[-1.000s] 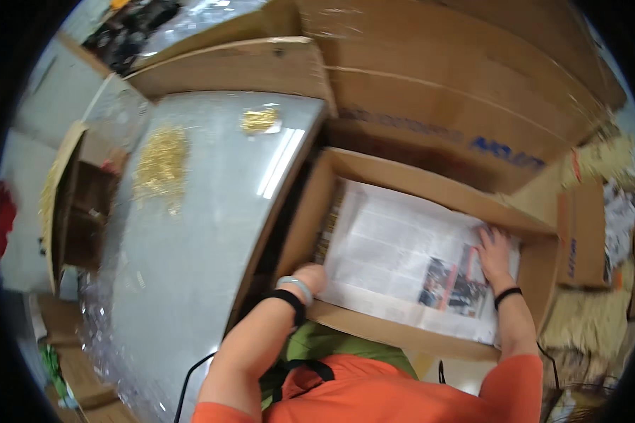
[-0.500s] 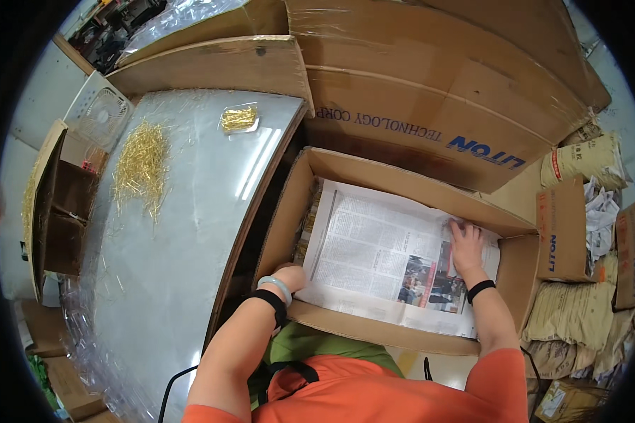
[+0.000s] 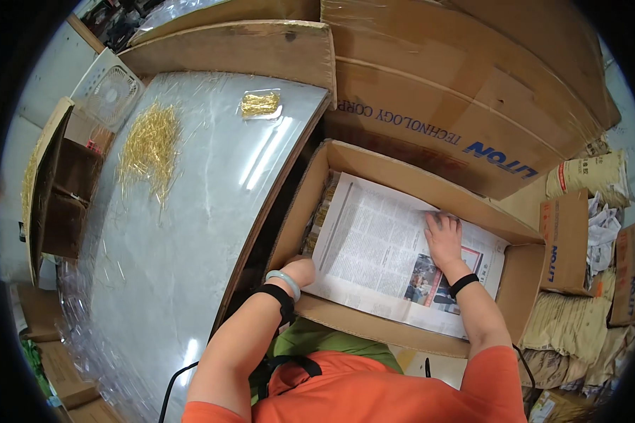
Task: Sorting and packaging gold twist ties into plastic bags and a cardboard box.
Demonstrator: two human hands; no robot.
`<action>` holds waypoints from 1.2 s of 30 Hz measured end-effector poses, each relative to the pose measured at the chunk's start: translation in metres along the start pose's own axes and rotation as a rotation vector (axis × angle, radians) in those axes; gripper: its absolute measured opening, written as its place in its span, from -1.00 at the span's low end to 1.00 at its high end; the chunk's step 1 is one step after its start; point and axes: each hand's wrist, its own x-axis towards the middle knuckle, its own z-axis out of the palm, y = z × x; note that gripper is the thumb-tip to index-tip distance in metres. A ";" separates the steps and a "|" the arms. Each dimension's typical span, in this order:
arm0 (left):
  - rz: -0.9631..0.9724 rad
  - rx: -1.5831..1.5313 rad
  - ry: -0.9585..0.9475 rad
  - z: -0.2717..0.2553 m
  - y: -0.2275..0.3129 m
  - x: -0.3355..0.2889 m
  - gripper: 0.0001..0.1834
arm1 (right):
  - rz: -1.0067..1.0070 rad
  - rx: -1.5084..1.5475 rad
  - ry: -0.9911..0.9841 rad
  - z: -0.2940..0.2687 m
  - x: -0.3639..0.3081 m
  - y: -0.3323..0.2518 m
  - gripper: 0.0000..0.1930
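Note:
A printed newspaper sheet (image 3: 367, 240) lies spread inside an open cardboard box (image 3: 420, 335) in front of me. My right hand (image 3: 444, 240) rests on the right part of the sheet, palm down, fingers spread apart. At the box's near left corner, my left hand (image 3: 303, 270) is beside the paper's left edge; its fingers point down and are hidden behind the back of the hand, so I cannot tell whether they hold the paper. Clear packs with gold-coloured contents (image 3: 321, 215) show in the gap along the box's left side.
Left of the box, a grey-topped table (image 3: 212, 183) carries a loose pile of thin gold pieces (image 3: 150, 149) and a small clear tray (image 3: 261, 104) of them. Large cardboard (image 3: 430, 92) stands behind the box. Sacks (image 3: 568, 321) and another carton (image 3: 564, 240) are at the right.
My right hand has slid left across the newspaper, onto the photo area. My left hand stays near the box corner. The whole view has shifted slightly.

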 end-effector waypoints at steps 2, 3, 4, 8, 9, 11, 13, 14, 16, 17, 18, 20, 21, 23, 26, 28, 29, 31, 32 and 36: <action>-0.034 -0.015 0.014 0.001 0.000 0.001 -0.76 | -0.012 -0.009 -0.018 -0.002 0.000 -0.001 -0.47; -0.061 -0.055 0.033 0.002 0.000 0.001 -0.76 | -0.020 -0.012 -0.012 -0.002 -0.001 -0.001 -0.47; -0.086 -0.092 0.052 0.003 0.000 0.002 -0.76 | -0.024 -0.016 -0.007 -0.002 -0.002 0.000 -0.47; -0.155 -0.082 0.043 0.013 -0.002 0.017 -0.74 | -0.047 -0.019 -0.019 -0.003 -0.002 0.000 -0.47; -0.145 -0.069 0.030 0.009 -0.001 0.014 -0.73 | -0.060 0.005 -0.017 -0.001 -0.004 0.001 -0.46; -0.144 -0.054 0.013 0.005 0.001 0.011 -0.73 | -0.088 0.054 -0.007 0.001 -0.005 0.001 -0.46; -0.159 -0.049 0.000 0.008 0.000 0.013 -0.72 | -0.074 0.112 -0.018 0.000 -0.007 0.000 -0.46; -0.171 -0.060 0.002 0.008 0.000 0.013 -0.72 | -0.067 0.142 -0.022 -0.001 -0.007 0.000 -0.46; -0.195 -0.078 0.007 0.007 0.002 0.013 -0.72 | -0.060 0.163 -0.020 0.003 -0.009 0.003 -0.46; -0.122 -0.026 0.107 0.020 -0.006 0.017 -0.75 | -0.058 0.172 -0.016 0.005 -0.009 0.005 -0.46; -0.032 0.017 0.204 0.047 -0.021 0.032 -0.77 | -0.065 0.157 -0.025 0.007 -0.008 0.005 -0.47; 0.180 0.075 0.397 0.035 -0.014 0.013 -0.76 | -0.038 0.124 -0.036 0.013 -0.012 0.008 -0.49; 0.049 -0.005 0.364 0.008 0.008 -0.012 -0.77 | -0.043 0.126 -0.034 0.011 -0.013 0.008 -0.50; 0.023 -0.052 0.352 0.002 0.014 -0.019 -0.76 | -0.046 0.119 -0.004 0.003 -0.012 0.003 -0.53; 0.233 -0.016 0.291 0.002 0.008 -0.015 -0.64 | 0.000 0.119 0.050 -0.003 -0.015 0.001 -0.55; 0.336 -0.036 0.160 0.006 0.004 -0.011 -0.54 | 0.062 0.125 0.052 -0.008 -0.021 0.003 -0.56; 0.347 0.007 0.128 0.007 0.003 -0.012 -0.52 | 0.120 0.108 0.046 -0.007 -0.024 0.009 -0.57; 0.362 0.087 0.068 0.008 0.002 -0.014 -0.46 | 0.226 0.078 0.034 -0.004 -0.030 0.025 -0.58; 0.347 0.072 0.014 0.007 0.001 -0.013 -0.43 | 0.259 0.077 0.020 -0.004 -0.031 0.032 -0.58; 0.321 0.046 -0.117 -0.001 0.003 -0.012 -0.35 | 0.310 0.053 0.005 0.002 -0.034 0.046 -0.56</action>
